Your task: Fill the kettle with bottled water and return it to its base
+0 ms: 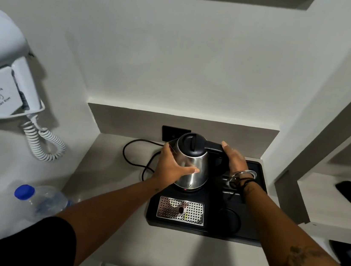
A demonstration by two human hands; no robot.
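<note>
A steel kettle (196, 169) with a black lid and black handle stands upright on its base at the back of a black tray (246, 231). Its lid is closed. My left hand (171, 165) wraps around the left side of the steel body, thumb across the front. My right hand (234, 159) grips the black handle on the kettle's right. A clear plastic water bottle (43, 200) with a blue cap stands at the counter's left front edge, partly behind my left arm.
A black power cord (135, 161) loops on the counter left of the tray. The tray holds a perforated metal drip grate (181, 210). A wall-hung hair dryer (2, 83) with coiled cord hangs at left. White shelves (329, 197) stand close at right.
</note>
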